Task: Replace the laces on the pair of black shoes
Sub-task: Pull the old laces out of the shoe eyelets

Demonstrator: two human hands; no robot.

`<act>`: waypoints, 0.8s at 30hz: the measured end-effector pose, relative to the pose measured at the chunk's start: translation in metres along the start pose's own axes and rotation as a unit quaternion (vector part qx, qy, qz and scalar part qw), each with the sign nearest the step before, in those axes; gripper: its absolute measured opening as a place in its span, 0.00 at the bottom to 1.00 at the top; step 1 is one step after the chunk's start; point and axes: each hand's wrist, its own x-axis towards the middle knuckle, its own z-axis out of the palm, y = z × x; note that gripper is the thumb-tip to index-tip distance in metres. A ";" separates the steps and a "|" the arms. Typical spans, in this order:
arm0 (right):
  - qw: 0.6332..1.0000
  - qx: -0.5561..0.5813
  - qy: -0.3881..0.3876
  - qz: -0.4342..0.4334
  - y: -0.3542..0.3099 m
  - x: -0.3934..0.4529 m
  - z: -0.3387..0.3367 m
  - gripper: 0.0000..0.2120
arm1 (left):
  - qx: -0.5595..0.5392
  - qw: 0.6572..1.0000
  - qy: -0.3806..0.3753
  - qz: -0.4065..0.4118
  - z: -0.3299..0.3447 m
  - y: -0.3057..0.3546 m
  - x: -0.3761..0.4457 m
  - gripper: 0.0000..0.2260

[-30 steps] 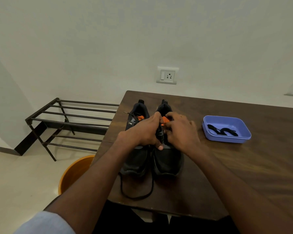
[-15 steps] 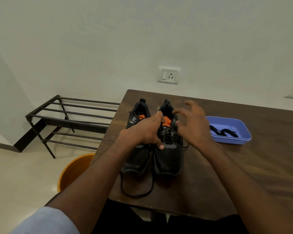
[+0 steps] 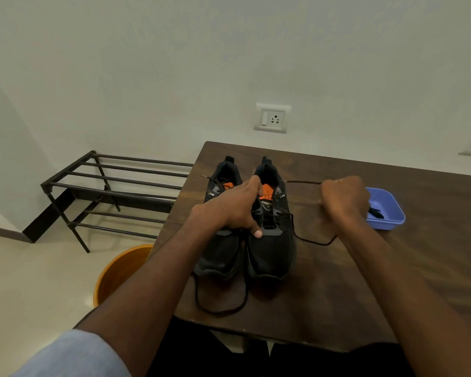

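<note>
- Black shoes, a pair of mesh-topped trainers with orange insoles, are standing side by side on a dark wood-grain table (image 3: 392, 268), toes pointing toward the person.
- Left shoe (image 3: 218, 257) is trailing a thin dark lace (image 3: 220, 308) that is looping off its toe toward the table's near edge.
- Left hand (image 3: 229, 210) is gripping the right shoe (image 3: 272, 254) at its tongue, fingers curling into the opening, thumb pressing the upper.
- Right hand (image 3: 343, 200) is closing in a fist around a thin dark cord, the right shoe's lace (image 3: 310, 240), which is sagging from the eyelets in a curve; its tip (image 3: 302, 182) is sticking out of the fist.
- Blue plastic tray (image 3: 389, 210), rectangular with rounded corners, is sitting just beyond the right hand, holding coiled black laces (image 3: 375, 213).
- Dark metal shoe rack (image 3: 114, 191) and an orange bucket (image 3: 117, 270) are standing on the glossy floor to the left.
</note>
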 end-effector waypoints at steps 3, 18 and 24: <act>0.985 -0.137 -0.093 -0.049 0.004 0.001 -0.012 0.10 | 0.015 0.999 -0.007 0.028 0.002 0.002 0.001 0.32; 0.824 -0.266 -0.423 -0.265 0.003 -0.028 0.017 0.55 | 0.050 0.990 0.133 -0.001 0.024 0.029 0.003 0.05; 0.836 -0.292 -0.394 -0.247 0.004 -0.026 0.021 0.59 | 0.020 0.974 0.225 -0.004 0.029 0.027 0.004 0.05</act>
